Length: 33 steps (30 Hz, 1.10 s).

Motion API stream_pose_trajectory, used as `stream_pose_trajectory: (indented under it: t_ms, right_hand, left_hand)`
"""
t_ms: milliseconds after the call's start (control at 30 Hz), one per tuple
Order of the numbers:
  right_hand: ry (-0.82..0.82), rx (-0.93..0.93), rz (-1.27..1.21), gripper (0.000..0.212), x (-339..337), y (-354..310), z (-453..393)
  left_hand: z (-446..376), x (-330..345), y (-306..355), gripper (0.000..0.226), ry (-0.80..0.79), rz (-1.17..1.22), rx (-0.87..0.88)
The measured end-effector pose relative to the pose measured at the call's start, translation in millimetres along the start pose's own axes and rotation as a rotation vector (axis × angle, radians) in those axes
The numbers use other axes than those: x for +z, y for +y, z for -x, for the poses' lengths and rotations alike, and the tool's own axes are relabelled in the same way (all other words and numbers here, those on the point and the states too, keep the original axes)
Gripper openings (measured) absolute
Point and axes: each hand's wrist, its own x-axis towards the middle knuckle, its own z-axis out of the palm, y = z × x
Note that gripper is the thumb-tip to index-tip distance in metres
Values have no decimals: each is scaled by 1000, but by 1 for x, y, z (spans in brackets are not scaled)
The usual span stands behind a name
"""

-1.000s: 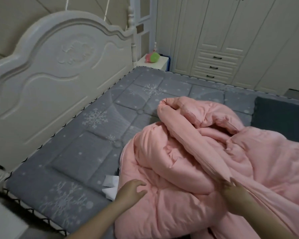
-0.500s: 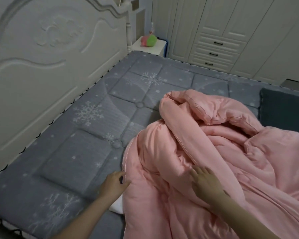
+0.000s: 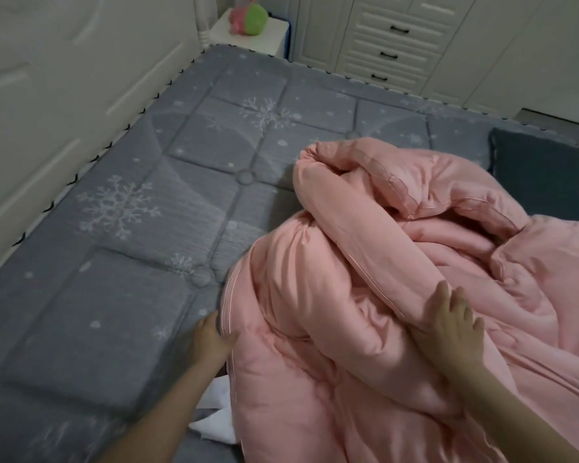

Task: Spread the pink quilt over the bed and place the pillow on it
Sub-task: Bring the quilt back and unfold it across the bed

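Note:
A pink quilt (image 3: pixel 398 262) lies bunched in thick folds on the right half of the grey snowflake mattress (image 3: pixel 141 228). My left hand (image 3: pixel 211 339) grips the quilt's piped left edge, its fingers tucked under the fabric. On a long rolled fold toward the right, my right hand (image 3: pixel 448 325) rests with its fingers spread and straight. A dark grey pillow (image 3: pixel 542 182) lies at the far right of the bed, partly hidden behind the quilt.
The white headboard (image 3: pixel 64 95) runs along the left. A white nightstand (image 3: pixel 251 36) with a pink-and-green toy (image 3: pixel 248 18) stands at the far corner. White wardrobe drawers (image 3: pixel 391 41) line the back wall. A white cloth (image 3: pixel 214 416) peeks from under the quilt.
The view has tilted down and closer. My left hand moved from the top of the quilt to its left edge and took hold. My right hand let go of the fold and now lies flat.

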Motion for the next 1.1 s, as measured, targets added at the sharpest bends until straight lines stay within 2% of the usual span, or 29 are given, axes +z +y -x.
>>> stream_pose_trajectory:
  t_ms: [67, 167, 233, 300, 367, 433, 533, 667, 867, 1100]
  right_hand:
    - [-13, 13, 13, 91, 14, 5, -4]
    - [-52, -61, 80, 89, 35, 9, -4]
    - [-98, -74, 100, 90, 45, 7, -1]
    - [-134, -95, 107, 88, 52, 3, 3]
    - [-190, -100, 118, 81, 55, -1, 8]
    - [-217, -105, 104, 75, 53, -4, 10]
    - [-249, -115, 94, 65, 40, -3, 11]
    - [-219, -140, 16, 53, 9, 3, 13]
    - [-187, -112, -20, 47, -36, 24, 34]
    - [-252, -73, -136, 54, -58, 66, 82]
  left_hand:
    - [-17, 8, -2, 77, 8, 52, -43]
    - [-39, 25, -5, 88, -5, 200, -125]
    - [-50, 37, -9, 97, -14, 212, -186]
    - [-56, 47, -15, 90, -45, 178, -250]
    - [-56, 54, -15, 64, -58, 137, -267]
    - [-51, 54, -10, 41, -56, 90, -243]
    - [-40, 42, 0, 29, -25, 34, -186]
    - [-19, 10, 11, 26, 41, 21, -107]
    - [14, -59, 48, 28, 191, -32, 80]
    - [75, -117, 83, 30, 245, -221, 297]
